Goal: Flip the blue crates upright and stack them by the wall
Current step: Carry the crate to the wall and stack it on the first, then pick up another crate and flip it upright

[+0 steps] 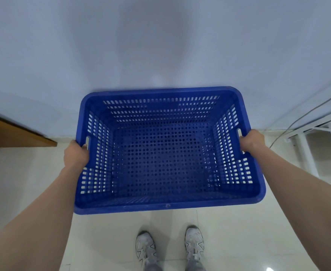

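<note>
Holding one blue crate (pixel 166 153) upright by its short ends, the person stands facing the wall (pixel 160 45), feet on the tiled floor (pixel 239 231) just near of the crate. The left hand (pixel 76 155) grasps the left rim at the handle slot, fingers curled over the edge; the right hand (pixel 251 140) grasps the right rim at the opposite slot in the same manner. The crate's open mouth faces up and its perforated bottom shows through the interior, so the flip is judged complete for this crate. It sits between the two hands, with its far rim close to the wall; whether it is carried clear of the floor or already resting on it cannot be told from this view, nor whether another crate lies beneath it. No other crate is visible, so the number stacked and the number outstanding cannot be confirmed. A wooden desk (pixel 14 132) edge enters at the left, and a white rack (pixel 321 153) with a cable (pixel 297 122) stands at the right, both apart from the crate. Assessment: the righting step is done for this crate; placement against the wall is in hand and not yet shown as finished; any remaining crates lie outside the view.
</note>
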